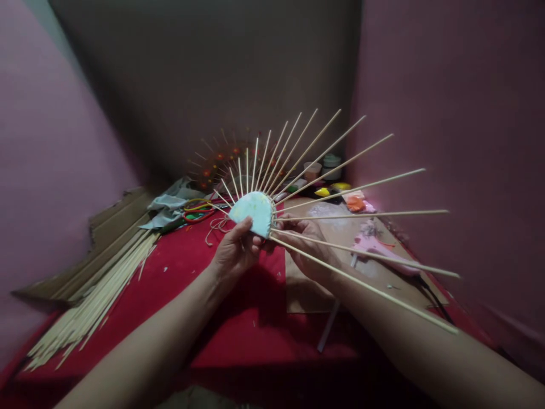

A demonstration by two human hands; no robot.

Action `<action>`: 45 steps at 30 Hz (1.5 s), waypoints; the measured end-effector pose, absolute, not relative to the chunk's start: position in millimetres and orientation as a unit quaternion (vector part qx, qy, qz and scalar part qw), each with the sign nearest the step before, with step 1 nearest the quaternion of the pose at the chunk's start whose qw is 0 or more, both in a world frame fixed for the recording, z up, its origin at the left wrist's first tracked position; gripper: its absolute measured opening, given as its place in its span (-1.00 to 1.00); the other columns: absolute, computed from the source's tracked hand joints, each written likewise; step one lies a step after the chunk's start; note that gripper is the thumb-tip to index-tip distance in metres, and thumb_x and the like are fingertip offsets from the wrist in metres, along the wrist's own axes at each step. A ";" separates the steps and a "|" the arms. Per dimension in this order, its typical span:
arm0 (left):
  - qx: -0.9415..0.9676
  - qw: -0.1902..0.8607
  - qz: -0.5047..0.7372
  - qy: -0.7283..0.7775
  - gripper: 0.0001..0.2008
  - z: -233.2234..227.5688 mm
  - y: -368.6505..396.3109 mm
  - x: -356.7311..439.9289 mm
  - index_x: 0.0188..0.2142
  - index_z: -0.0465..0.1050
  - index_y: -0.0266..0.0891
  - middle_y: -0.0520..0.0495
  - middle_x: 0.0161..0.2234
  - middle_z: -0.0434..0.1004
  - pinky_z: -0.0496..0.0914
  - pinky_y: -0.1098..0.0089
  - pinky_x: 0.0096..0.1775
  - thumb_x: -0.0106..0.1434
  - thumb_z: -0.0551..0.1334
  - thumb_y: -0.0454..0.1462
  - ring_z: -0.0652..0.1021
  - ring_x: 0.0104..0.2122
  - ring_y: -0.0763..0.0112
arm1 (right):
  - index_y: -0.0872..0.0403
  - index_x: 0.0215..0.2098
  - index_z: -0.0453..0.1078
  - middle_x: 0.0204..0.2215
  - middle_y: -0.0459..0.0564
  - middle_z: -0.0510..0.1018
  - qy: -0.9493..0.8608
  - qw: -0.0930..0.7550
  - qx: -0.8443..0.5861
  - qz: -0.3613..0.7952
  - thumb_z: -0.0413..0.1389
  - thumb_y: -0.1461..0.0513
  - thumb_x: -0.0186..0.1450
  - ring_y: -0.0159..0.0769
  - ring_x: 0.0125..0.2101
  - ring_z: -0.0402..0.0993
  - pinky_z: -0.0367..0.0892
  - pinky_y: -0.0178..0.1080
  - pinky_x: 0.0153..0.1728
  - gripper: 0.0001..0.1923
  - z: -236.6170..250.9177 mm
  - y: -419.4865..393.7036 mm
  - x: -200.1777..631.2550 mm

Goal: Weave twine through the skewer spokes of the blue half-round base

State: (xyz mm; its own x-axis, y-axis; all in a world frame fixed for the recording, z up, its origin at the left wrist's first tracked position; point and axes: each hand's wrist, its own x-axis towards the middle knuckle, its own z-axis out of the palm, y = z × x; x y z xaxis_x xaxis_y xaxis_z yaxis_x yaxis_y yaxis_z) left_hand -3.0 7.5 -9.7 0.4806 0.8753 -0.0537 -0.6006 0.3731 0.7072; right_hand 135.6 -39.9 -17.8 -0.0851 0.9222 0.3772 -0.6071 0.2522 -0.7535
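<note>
Head view: left hand [235, 250] grips the pale half-disc [253, 211] edge; right hand [304, 241], behind it, pinches a fanned stick [353, 190]. Piece held above red surface [179, 295]; loose sticks [96, 295] lie left. Judgement: steady the disc, keep spacing even.

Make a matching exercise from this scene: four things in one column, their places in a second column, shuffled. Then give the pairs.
1. pale blue disc with sticks
2. loose stick pile
3. pink glue gun
4. coloured cords

A. far left on the red cloth
B. on the brown board, right
C. held between left hand and right hand
D. behind the left hand, by the grey cloth

Pairs: 1-C, 2-A, 3-B, 4-D
</note>
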 end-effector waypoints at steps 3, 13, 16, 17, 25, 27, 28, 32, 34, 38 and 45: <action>0.333 0.794 0.460 0.218 -0.80 -10.0 7.1 -2.6 -0.38 0.38 -0.44 -0.06 -0.71 0.39 0.36 0.55 -0.64 0.26 0.05 -0.35 0.37 -0.75 0.55 | 0.12 -0.48 0.35 -0.54 -0.13 0.47 -0.453 0.650 -0.185 0.582 0.29 0.23 0.00 -0.43 -0.53 0.40 0.33 -0.31 -0.39 -0.79 -21.3 -38.2 138.7; 0.304 0.816 0.440 0.220 -0.69 -7.6 5.1 -2.2 -0.42 0.39 -0.47 -0.05 -0.77 0.33 0.35 0.61 -0.65 0.32 -0.03 -0.32 0.38 -0.76 0.56 | 0.12 -0.51 0.40 -0.54 -0.14 0.47 -0.488 0.645 -0.200 0.552 0.30 0.25 0.00 -0.44 -0.49 0.41 0.32 -0.33 -0.37 -0.83 -20.3 -36.7 144.6; 0.295 0.827 0.431 0.210 -0.70 -11.1 7.8 -4.2 -0.41 0.39 -0.46 -0.05 -0.75 0.35 0.36 0.63 -0.65 0.32 -0.03 -0.33 0.39 -0.75 0.57 | 0.12 -0.51 0.41 -0.56 -0.13 0.47 -0.493 0.640 -0.208 0.551 0.28 0.24 0.02 -0.43 -0.51 0.41 0.32 -0.30 -0.37 -0.85 -21.4 -35.6 145.4; 0.293 0.828 0.431 0.209 -0.71 -12.2 8.7 -4.8 -0.41 0.39 -0.46 -0.05 -0.74 0.36 0.35 0.64 -0.65 0.32 -0.02 -0.33 0.39 -0.74 0.57 | 0.12 -0.51 0.42 -0.57 -0.14 0.46 -0.493 0.639 -0.207 0.553 0.28 0.23 0.03 -0.43 -0.52 0.40 0.32 -0.30 -0.37 -0.86 -21.7 -35.4 145.2; 0.295 0.820 0.431 0.234 -0.79 -10.7 7.6 -4.4 -0.36 0.38 -0.45 -0.06 -0.71 0.38 0.36 0.64 -0.65 0.29 0.03 -0.34 0.41 -0.72 0.56 | 0.11 -0.52 0.39 -0.56 -0.16 0.47 -0.466 0.648 -0.199 0.569 0.31 0.26 -0.03 -0.45 -0.51 0.42 0.34 -0.30 -0.35 -0.82 -20.5 -37.0 143.0; 0.298 0.820 0.429 0.237 -0.77 -8.2 5.7 -3.1 -0.35 0.37 -0.46 -0.10 -0.68 0.41 0.35 0.64 -0.66 0.30 0.01 -0.34 0.41 -0.72 0.57 | 0.10 -0.51 0.38 -0.56 -0.18 0.46 -0.464 0.645 -0.192 0.576 0.31 0.27 -0.03 -0.48 -0.52 0.40 0.34 -0.32 -0.37 -0.81 -20.8 -37.2 143.5; 0.303 0.820 0.427 0.233 -0.76 -7.2 4.9 -2.5 -0.35 0.38 -0.47 -0.11 -0.67 0.42 0.36 0.62 -0.66 0.30 0.00 -0.34 0.41 -0.73 0.56 | 0.10 -0.50 0.38 -0.56 -0.19 0.45 -0.465 0.641 -0.190 0.580 0.30 0.27 -0.02 -0.49 -0.53 0.39 0.33 -0.33 -0.38 -0.81 -21.0 -37.3 143.8; 0.323 0.816 0.429 0.214 -0.75 -5.3 3.2 -1.6 -0.35 0.39 -0.47 -0.09 -0.70 0.40 0.38 0.54 -0.64 0.30 0.00 -0.35 0.40 -0.74 0.52 | 0.09 -0.49 0.36 -0.55 -0.19 0.44 -0.462 0.634 -0.185 0.592 0.28 0.28 0.01 -0.50 -0.53 0.37 0.33 -0.34 -0.38 -0.83 -20.8 -38.7 144.3; 0.326 0.813 0.429 0.220 -0.77 -5.3 3.2 -1.8 -0.37 0.40 -0.45 -0.08 -0.71 0.39 0.38 0.53 -0.64 0.28 0.02 -0.34 0.40 -0.74 0.51 | 0.09 -0.50 0.36 -0.53 -0.17 0.46 -0.462 0.633 -0.187 0.593 0.29 0.28 0.00 -0.47 -0.51 0.39 0.34 -0.32 -0.37 -0.83 -19.5 -40.1 143.9; 0.329 0.808 0.428 0.237 -0.80 -5.4 3.0 -2.0 -0.42 0.38 -0.41 -0.06 -0.72 0.38 0.39 0.48 -0.62 0.26 0.06 -0.33 0.37 -0.76 0.52 | 0.08 -0.52 0.35 -0.52 -0.15 0.49 -0.462 0.636 -0.193 0.587 0.31 0.26 -0.03 -0.44 -0.50 0.42 0.36 -0.31 -0.38 -0.80 -18.0 -41.2 142.7; 0.323 0.793 0.452 0.250 -0.80 -1.3 0.5 0.6 -0.40 0.39 -0.42 -0.08 -0.69 0.40 0.35 0.51 -0.68 0.26 0.04 -0.37 0.38 -0.76 0.50 | 0.08 -0.48 0.31 -0.53 -0.14 0.50 -0.457 0.634 -0.177 0.599 0.30 0.21 -0.02 -0.40 -0.54 0.44 0.37 -0.27 -0.40 -0.75 -26.0 -35.0 141.1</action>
